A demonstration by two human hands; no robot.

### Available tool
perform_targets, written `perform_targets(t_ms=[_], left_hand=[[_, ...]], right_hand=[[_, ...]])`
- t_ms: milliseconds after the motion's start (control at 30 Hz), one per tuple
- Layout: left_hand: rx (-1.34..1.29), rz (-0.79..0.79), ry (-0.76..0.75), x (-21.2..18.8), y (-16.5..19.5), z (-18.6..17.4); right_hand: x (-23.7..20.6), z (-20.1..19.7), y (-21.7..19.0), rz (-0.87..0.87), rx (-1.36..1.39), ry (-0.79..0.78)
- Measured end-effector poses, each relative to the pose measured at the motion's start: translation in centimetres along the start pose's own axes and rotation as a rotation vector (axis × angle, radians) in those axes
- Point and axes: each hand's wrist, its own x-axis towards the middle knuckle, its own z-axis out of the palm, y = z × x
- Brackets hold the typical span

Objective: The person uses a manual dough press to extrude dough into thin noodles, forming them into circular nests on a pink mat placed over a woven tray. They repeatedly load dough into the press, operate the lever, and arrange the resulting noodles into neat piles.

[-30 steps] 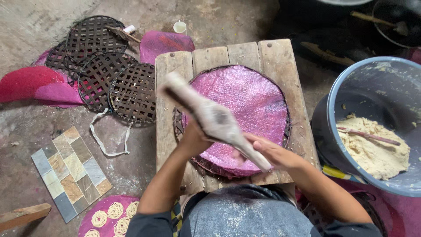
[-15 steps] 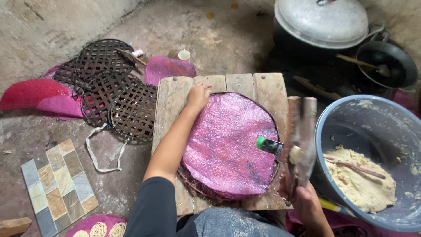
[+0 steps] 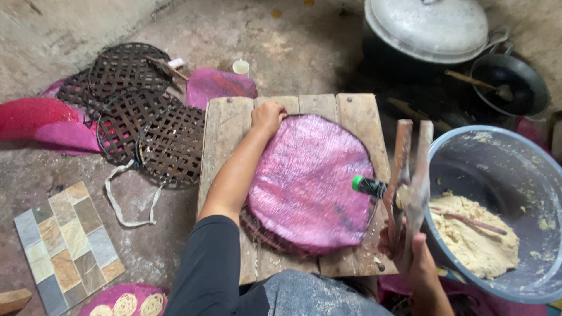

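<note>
A round woven tray covered with shiny pink plastic [image 3: 310,181] lies on a low wooden plank table [image 3: 225,134]. My left hand [image 3: 268,116] rests on the tray's far left rim, fingers curled over the edge. My right hand [image 3: 404,248] is shut on a wooden press tool [image 3: 410,175] with two upright handles and a green-tipped dark part, held at the table's right edge beside a grey plastic basin [image 3: 497,158] that holds pale dough [image 3: 474,231] and a stick.
Several dark woven round trays [image 3: 140,123] and pink plastic sheets [image 3: 41,120] lie on the ground at left. A tile sample board [image 3: 64,234] sits at lower left. A lidded metal pot [image 3: 427,29] and a black wok [image 3: 512,85] stand at the back right.
The press tool has swung from across the tray to upright at the table's right edge. My left hand went to the tray's far rim and stays there.
</note>
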Motion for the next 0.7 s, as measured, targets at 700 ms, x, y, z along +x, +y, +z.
perform_targets(t_ms=[700], left_hand=[[-2.683,-0.227,0.208,-14.8,6.5,-5.1]], right_hand=[[9.4,16.5,-10.8,0.512,-1.392,-0.516]])
